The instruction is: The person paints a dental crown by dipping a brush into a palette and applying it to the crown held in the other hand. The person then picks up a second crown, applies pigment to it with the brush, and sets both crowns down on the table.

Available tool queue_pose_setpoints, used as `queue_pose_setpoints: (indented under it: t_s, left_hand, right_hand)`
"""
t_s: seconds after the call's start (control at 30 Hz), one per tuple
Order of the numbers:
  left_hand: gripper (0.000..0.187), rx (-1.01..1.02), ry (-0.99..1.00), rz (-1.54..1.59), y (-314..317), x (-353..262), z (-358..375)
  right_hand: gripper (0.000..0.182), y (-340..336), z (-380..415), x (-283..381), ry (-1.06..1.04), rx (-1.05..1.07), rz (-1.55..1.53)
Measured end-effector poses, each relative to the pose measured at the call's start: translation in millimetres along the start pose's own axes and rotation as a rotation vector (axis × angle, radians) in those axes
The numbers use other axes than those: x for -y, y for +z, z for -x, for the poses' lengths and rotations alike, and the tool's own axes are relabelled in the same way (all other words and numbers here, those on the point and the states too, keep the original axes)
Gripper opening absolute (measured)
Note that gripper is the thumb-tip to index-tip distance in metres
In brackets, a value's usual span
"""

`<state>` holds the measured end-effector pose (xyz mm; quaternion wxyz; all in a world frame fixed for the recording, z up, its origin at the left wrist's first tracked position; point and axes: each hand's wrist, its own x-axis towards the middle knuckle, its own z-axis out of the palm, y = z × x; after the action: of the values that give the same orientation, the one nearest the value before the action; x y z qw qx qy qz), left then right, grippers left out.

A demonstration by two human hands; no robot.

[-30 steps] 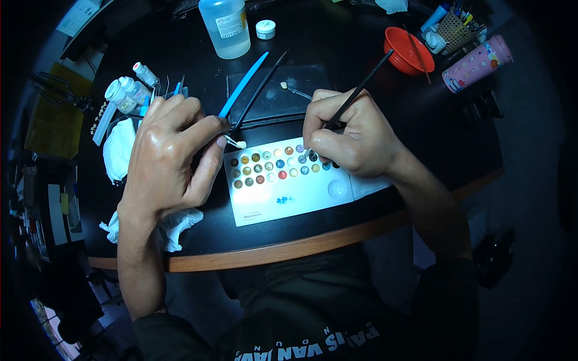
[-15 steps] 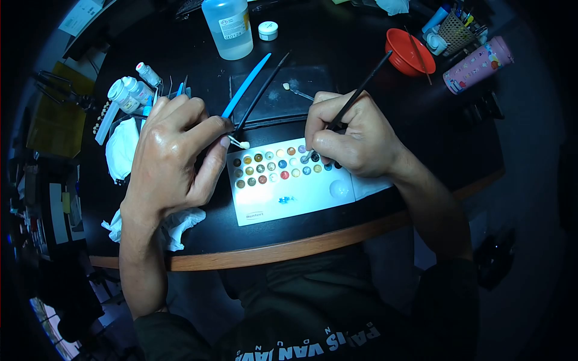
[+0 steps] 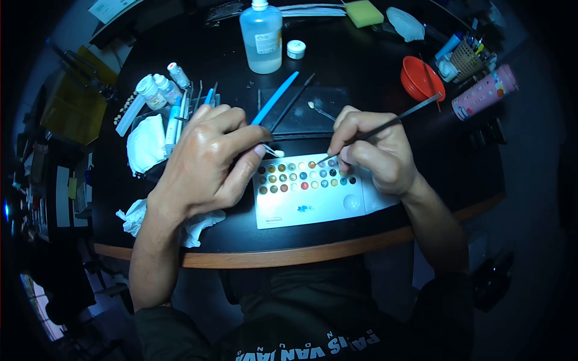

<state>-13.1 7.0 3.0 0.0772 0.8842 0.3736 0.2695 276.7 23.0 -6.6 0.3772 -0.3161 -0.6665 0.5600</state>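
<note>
My left hand (image 3: 211, 153) is closed in a pinch on thin metal tweezers (image 3: 267, 148). At their tip sits a small ivory-coloured tooth crown (image 3: 279, 154), just above the palette's back-left edge. A blue stick (image 3: 278, 95) and a dark brush (image 3: 295, 101) reach out behind that hand. My right hand (image 3: 379, 147) grips a thin black paintbrush (image 3: 385, 126), tilted low to the right. Its tip points at an orange-brown well in the back row of the white palette (image 3: 325, 210). Several rows of coloured wells cover the palette, with a blue smear (image 3: 306, 209) nearer me.
A clear bottle (image 3: 261, 48) and white jar (image 3: 295, 49) stand at the back. A second crown (image 3: 311, 104) on a holder lies over the dark tile (image 3: 325, 123). Right are a red bowl (image 3: 415, 81) and pink tumbler (image 3: 485, 92); left, small bottles (image 3: 150, 90) and crumpled tissue (image 3: 201, 226).
The brush tip has moved left and back, from a grey-blue well to the orange-brown one, and the handle has dropped lower to the right. The view has shifted; my left hand keeps its pinch.
</note>
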Motion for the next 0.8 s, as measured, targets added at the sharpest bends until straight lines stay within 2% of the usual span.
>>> queue_pose_setpoints:
  t_s: [0.03,0.13,0.3,0.4,0.43,0.57,0.8]
  left_hand:
    - [0.027,0.03,-0.018,0.002,-0.8,-0.8,0.3]
    - [0.029,0.013,-0.033,0.063,1.2,-4.4,1.0]
    - [0.025,-0.044,0.038,0.037,7.5,-4.9,1.3]
    - [0.024,-0.069,0.049,0.033,9.9,-7.1,1.0]
    - [0.024,-0.081,0.061,0.041,10.4,-7.3,0.6]
    - [0.024,-0.118,0.104,0.061,12.8,-6.7,0.5]
    - [0.03,-0.164,0.132,0.082,10.4,-9.3,1.3]
  right_hand:
    - [0.017,-4.4,-1.0,-3.0,-0.132,0.025,0.043]
    - [0.018,10.4,1.1,2.9,-0.312,-0.026,0.002]
    - [0.015,17.2,1.7,4.7,-0.664,-0.043,0.28]
    - [0.015,19.0,1.5,0.6,-0.739,-0.094,0.32]
    - [0.014,25.9,4.4,-1.2,-0.676,-0.185,0.245]
    - [0.014,25.0,4.9,-3.3,-0.705,-0.111,0.222]
    - [0.014,33.0,8.3,-1.6,-0.697,-0.099,0.124]
